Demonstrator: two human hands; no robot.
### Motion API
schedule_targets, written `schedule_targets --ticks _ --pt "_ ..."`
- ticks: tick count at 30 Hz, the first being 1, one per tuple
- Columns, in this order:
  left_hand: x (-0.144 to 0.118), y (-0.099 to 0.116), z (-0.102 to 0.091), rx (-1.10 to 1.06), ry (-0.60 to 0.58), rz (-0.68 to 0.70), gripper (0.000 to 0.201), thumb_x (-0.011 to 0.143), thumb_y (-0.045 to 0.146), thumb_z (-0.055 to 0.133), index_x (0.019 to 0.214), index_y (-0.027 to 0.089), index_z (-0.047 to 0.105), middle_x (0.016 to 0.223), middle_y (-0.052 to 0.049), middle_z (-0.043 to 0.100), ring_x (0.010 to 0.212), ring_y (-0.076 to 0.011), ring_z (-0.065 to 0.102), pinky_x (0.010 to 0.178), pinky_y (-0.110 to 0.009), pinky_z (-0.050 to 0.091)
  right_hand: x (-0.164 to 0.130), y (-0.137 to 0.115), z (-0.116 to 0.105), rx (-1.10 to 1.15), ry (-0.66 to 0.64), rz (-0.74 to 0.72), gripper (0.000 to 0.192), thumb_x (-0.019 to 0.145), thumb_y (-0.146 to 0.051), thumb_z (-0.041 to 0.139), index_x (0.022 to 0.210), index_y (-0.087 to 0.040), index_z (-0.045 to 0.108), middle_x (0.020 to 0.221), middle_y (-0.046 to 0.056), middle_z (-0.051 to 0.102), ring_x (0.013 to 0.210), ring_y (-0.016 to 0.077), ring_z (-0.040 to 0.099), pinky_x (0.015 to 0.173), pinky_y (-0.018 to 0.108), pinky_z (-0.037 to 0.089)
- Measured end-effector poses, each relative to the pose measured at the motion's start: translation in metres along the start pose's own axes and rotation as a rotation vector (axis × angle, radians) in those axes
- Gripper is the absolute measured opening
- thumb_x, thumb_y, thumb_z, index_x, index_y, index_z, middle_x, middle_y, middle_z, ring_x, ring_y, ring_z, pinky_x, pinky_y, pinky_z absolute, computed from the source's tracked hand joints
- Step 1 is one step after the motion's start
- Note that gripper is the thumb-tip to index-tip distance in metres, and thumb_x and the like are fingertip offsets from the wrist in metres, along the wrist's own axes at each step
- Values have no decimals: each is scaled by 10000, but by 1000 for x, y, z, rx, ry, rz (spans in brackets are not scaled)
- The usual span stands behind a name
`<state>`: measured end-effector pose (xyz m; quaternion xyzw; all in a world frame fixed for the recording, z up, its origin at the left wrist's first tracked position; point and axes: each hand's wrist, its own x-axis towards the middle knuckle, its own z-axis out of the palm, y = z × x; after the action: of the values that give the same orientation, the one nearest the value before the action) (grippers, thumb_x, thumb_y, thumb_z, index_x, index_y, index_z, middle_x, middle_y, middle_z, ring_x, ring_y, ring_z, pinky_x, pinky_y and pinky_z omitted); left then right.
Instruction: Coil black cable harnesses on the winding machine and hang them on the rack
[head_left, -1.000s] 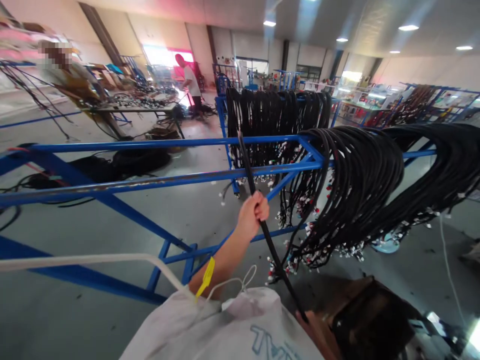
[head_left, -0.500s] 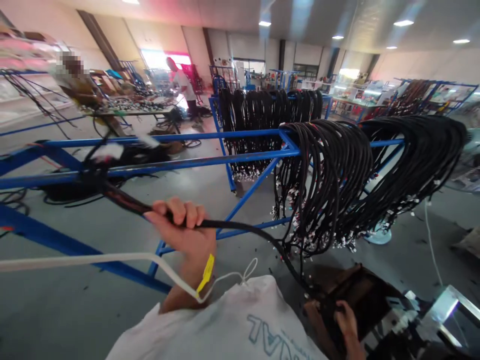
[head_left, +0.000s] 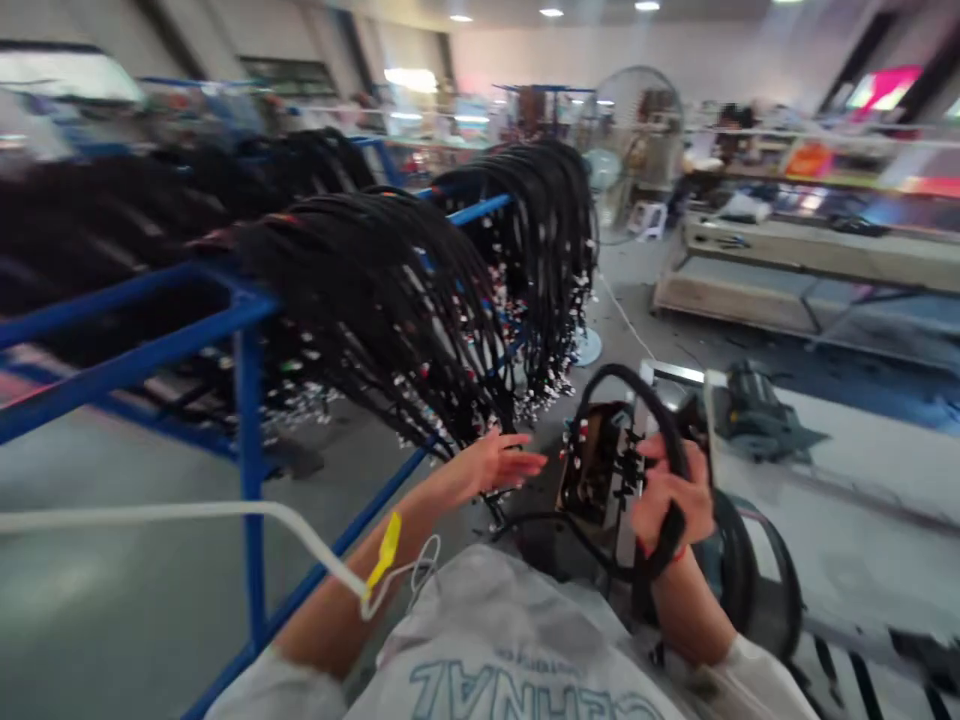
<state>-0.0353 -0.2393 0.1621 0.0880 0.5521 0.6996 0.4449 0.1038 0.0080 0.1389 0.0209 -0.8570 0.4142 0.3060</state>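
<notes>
My right hand (head_left: 675, 495) is closed around a black wire harness (head_left: 637, 385), whose sleeved length arches over the knuckles and loops back down past the wrist. Small connectors dangle from branches of it by the fingers. My left hand (head_left: 499, 462) is held out with its fingers stretched and nothing in them, just in front of the hanging bundle of black harnesses (head_left: 375, 270). That bundle drapes over a blue metal rack (head_left: 150, 355), with white connectors at its lower ends. Below my right hand stands an open brown box (head_left: 596, 460), partly hidden.
A white-topped bench (head_left: 840, 480) with a dark grey machine (head_left: 757, 410) on it stands at the right. More harnesses (head_left: 540, 220) hang farther along the rack. Behind are a large fan (head_left: 637, 130) and a long table (head_left: 810, 245). A white cord (head_left: 225, 512) crosses at lower left.
The view has swung right. My left hand has let go of the harness it gripped and opened. My right hand has come up with the harness looped in it.
</notes>
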Motion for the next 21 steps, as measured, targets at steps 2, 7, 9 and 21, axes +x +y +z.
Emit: schedule_targets --ticks 2,7,9,21 --pt "55 22 36 -144 -173 -46 706 893 748 323 979 153 692 1050 -173 712 947 -260 692 717 -332 557 -12 -29 10 8 36 -101 243 914 -457 544 1010 -288 690 932 87 648 952 300 631 852 494 530" --pt "166 51 91 -207 -103 -131 493 1051 360 208 778 168 570 673 -33 587 573 -113 536 552 -224 477 -45 -51 32 -168 -103 -268 198 954 -296 519 1043 -294 695 973 53 664 973 220 625 844 368 543" --pt "196 51 108 -141 -130 -175 389 1036 250 308 684 204 467 539 43 422 437 -84 367 462 -202 397 -62 -49 33 -291 -117 -267 280 963 -208 462 1152 -256 663 1017 86 667 1005 226 618 848 382 539" --pt "119 -18 139 189 -1198 -433 592 797 742 558 642 213 344 421 120 219 343 -46 113 317 -168 102 -62 -50 -29 249 690 567 521 895 -509 623 1343 -251 559 1314 123 616 1094 248 641 952 430 513"
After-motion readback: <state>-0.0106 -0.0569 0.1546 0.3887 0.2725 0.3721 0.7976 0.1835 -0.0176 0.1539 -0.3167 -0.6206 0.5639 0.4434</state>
